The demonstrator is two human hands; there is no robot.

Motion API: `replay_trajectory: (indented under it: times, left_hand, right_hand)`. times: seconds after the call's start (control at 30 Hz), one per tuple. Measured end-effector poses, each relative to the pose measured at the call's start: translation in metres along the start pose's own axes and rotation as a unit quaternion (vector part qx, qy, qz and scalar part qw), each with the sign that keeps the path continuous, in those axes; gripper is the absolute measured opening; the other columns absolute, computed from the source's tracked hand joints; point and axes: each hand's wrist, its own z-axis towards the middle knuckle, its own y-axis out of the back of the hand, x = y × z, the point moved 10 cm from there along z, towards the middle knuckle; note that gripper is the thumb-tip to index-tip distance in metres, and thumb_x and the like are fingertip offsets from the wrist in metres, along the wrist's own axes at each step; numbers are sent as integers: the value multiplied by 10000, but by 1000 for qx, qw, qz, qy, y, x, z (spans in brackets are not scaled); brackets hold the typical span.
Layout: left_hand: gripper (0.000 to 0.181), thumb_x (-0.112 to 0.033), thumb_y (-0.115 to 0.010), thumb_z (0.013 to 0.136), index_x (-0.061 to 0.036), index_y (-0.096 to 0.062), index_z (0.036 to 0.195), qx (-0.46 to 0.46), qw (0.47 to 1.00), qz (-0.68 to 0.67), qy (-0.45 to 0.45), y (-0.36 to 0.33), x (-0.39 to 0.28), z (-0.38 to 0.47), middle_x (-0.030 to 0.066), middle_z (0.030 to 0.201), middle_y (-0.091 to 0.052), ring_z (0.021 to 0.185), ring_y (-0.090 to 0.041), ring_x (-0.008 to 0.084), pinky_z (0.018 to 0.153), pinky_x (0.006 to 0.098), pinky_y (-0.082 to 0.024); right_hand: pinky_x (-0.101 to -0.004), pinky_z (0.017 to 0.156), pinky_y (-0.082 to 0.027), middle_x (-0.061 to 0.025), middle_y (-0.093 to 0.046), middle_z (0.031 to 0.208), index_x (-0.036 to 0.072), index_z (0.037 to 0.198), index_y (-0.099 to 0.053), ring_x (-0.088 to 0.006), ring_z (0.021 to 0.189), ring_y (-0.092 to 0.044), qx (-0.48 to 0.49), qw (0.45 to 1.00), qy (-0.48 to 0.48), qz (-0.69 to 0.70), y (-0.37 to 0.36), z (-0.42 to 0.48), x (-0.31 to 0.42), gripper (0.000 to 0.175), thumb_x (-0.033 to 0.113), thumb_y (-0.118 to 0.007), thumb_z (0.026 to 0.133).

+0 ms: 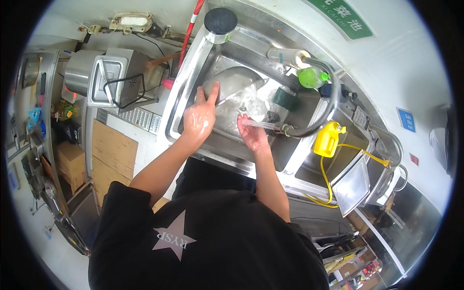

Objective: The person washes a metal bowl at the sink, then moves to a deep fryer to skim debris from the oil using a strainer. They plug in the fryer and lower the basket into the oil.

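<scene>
My left hand (199, 117), wet, rests its spread fingers on the side of a large round metal bowl (232, 85) in the stainless steel sink (232, 145). The bowl is tilted, and part of it lies in the basin. My right hand (252, 134) is palm up, fingers slightly curled, beside a stream of water that runs from the curved metal faucet (326, 116). Whether it touches the bowl is hidden. Behind the stream lie a dark green scouring pad (285, 98) and a dark steel wool scrubber (272, 116).
On the sink's back edge are a green bottle (310, 78) and a white roll (290, 57). A lidded metal canister (220, 27) stands at the far corner. To the right are a yellow jug (326, 139), a yellow hose (323, 174) and a metal tray (351, 183).
</scene>
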Motion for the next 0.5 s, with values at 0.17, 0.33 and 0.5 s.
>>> replay_trajectory:
  times: [0.17,0.33,0.5]
  left_hand:
    - [747,-48,-584,828,-187,-349,1522,-88,995,-51,-24,64,7,-22,233,1391,-542,757,-691,385,625,417,-575]
    - [674,-75,-608,832,-88,-386,1469,-29,979,-176,103,38,63,-11,221,1165,-670,799,-707,362,696,429,-572]
    - [427,-122,-637,872,-44,-566,1286,176,785,-531,266,-74,90,-28,136,938,-706,703,-685,224,553,353,-545]
  right_hand:
    - [-288,607,-566,-84,-619,769,-24,914,-573,-207,605,-600,117,976,-62,175,-65,-3,-7,141,101,-539,969]
    - [-289,452,-406,1,-451,561,143,789,-550,-130,387,-351,151,985,63,-50,-97,-18,25,249,297,-699,917]
    - [-425,742,-512,-126,-625,825,11,976,-582,-311,730,-609,-104,670,497,-542,-96,-116,125,364,290,-769,838]
